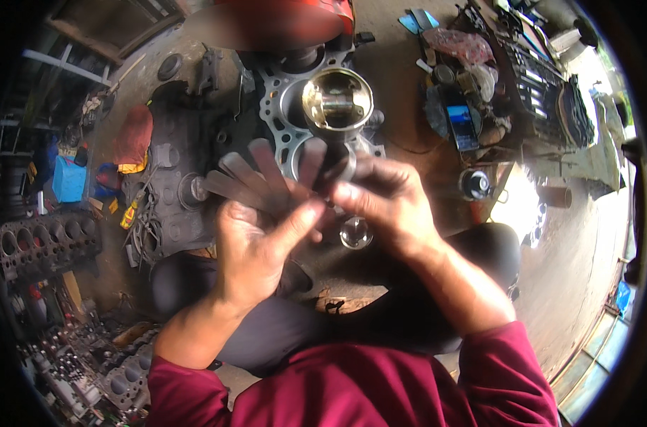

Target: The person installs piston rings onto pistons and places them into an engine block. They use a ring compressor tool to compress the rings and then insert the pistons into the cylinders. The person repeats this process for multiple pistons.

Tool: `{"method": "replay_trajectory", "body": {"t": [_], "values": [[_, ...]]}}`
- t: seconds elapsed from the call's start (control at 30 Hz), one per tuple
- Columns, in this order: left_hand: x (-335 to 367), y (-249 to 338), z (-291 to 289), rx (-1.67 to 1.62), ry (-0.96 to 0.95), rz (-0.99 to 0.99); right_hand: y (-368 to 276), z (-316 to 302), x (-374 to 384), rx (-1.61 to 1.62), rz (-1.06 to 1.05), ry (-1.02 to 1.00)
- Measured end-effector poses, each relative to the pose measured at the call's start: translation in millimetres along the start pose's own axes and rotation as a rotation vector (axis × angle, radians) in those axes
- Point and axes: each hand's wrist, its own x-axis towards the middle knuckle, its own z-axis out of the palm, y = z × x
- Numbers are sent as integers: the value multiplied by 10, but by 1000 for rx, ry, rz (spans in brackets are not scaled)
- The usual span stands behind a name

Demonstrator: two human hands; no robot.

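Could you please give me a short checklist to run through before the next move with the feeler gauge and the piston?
1. Left hand grips the feeler gauge blades: ok, the blades fan out above its fingers.
2. One blade singled out by the right hand: cannot tell, the fingertips are blurred.
3. Piston held steady: cannot tell, the hands hide what holds it.
4. Blade meeting the piston: cannot tell, the spot is hidden.
5. Head gasket lies flat below: ok, as far as it shows.
6. Phone away from the hands: ok, it lies off to the right.

Sunlit concrete floor (579,270); cluttered workshop
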Motion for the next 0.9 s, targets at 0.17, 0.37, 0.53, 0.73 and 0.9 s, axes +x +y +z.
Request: {"method": "replay_trajectory", "body": {"t": [0.17, 0.37, 0.53, 0.73, 0.9], "values": [[-40, 107, -56, 43, -27, -16, -133, 12, 26, -189, -98, -20], [118, 139, -214, -20, -31, -49, -227, -92, 299, -93, -265, 62], [429, 243, -564, 136, 71, 32, -529, -111, 743, -683, -417, 278], [640, 304, -848, 109, 164, -300, -665, 152, 1199, -1544, 90, -291], [706, 218, -998, 304, 196, -236, -746, 207, 1570, -1664, 497, -492]]}}
